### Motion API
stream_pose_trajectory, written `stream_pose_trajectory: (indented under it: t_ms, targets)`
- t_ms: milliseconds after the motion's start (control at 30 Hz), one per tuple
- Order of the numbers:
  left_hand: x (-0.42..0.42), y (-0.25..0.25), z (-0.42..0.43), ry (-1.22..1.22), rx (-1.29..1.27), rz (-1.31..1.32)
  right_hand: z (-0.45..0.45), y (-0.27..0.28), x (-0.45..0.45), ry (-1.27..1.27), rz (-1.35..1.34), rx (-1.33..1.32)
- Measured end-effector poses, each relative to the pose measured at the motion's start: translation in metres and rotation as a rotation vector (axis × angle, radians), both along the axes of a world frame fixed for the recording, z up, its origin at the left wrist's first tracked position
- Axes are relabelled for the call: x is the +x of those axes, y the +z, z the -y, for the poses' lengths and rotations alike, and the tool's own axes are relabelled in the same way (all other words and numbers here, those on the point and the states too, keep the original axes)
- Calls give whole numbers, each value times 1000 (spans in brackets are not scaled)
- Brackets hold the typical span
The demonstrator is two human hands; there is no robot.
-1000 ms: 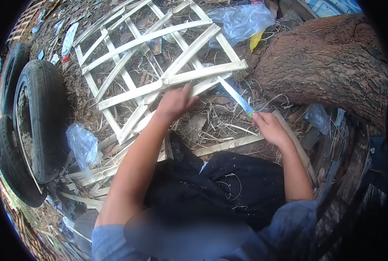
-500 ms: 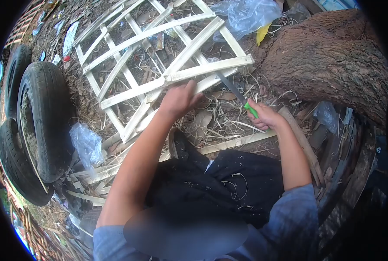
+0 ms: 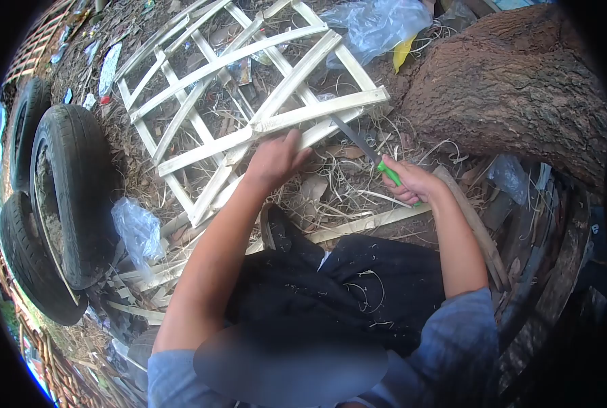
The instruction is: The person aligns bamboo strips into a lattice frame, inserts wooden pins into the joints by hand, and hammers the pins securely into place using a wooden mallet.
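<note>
A lattice of pale bamboo strips [image 3: 320, 111] lies tilted on the ground in front of me. My left hand [image 3: 275, 162] is closed around its near edge, below the crossing of two strips; part of the fingers is hidden behind the strip. My right hand [image 3: 412, 183] grips a knife [image 3: 359, 141] by its green handle. The blade points up and left, its tip end at the lattice's near right strip. Whether the tip lies against or under that strip I cannot tell. Thin shavings [image 3: 347, 178] litter the soil between my hands.
A thick tree trunk [image 3: 514, 95] stands on the right. Old tires [image 3: 79, 197] are on the left, near a crumpled clear plastic bag [image 3: 137, 228]. More plastic [image 3: 378, 30] and a yellow leaf [image 3: 402, 53] lie beyond the lattice. A long strip [image 3: 371, 224] lies before my legs.
The view has shifted slightly, with the lattice and trunk a little further left in it. Both hands keep their holds, and the knife stays at the same near right strip.
</note>
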State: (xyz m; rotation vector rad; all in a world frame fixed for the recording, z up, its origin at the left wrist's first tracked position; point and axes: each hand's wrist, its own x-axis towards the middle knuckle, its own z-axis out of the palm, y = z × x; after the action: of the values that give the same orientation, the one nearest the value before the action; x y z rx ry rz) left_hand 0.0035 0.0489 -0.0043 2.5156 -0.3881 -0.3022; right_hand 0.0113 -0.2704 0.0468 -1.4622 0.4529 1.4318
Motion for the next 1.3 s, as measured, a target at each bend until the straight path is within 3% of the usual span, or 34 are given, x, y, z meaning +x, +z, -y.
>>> stream_pose_trajectory:
  t_ms: [200, 267, 300, 367, 400, 433, 500, 567, 633, 767, 933, 1100, 1167, 1300]
  targets:
    - [1, -1, 2, 14, 10, 16, 27, 55, -26, 3, 194, -223]
    - [-1, 3, 3, 22, 2, 0, 48, 62, -44, 91, 476, -420]
    - [0, 2, 2, 30, -2, 4, 58, 59, -48, 154, 457, -535]
    - [-1, -1, 1, 9, 0, 34, 79, 32, -70, 535, 937, -806]
    - [-2, -3, 1, 21, -4, 39, 40, 65, -70, 691, 828, -1051]
    - [-2, -4, 2, 26, -2, 50, 40, 54, -82, 807, 1103, -1169]
    - [-2, -4, 1, 46, 1, 63, 3, 67, -73, 762, 1433, -1030]
    - [-2, -3, 1, 32, 19, 51, -41, 76, -58, 474, 1346, -675]
    - [-3, -6, 2, 47, 23, 54, -78, 68, -35, 328, 1130, -541]
    - [-2, -6, 1, 41, 7, 81, -115, 17, 2, 369, 1253, -615]
    - [-3, -5, 1, 42, 23, 62, -135, 9, 16, 370, 1331, -782]
    - [-5, -10, 0, 54, -53, 132, -131, 2, 22, 358, 1393, -696]
    - [-4, -9, 0, 63, -63, 134, -133, -7, 22, 155, 1413, -581]
    - [-5, -11, -1, 62, -63, 156, -142, -8, 24, 161, 1369, -625]
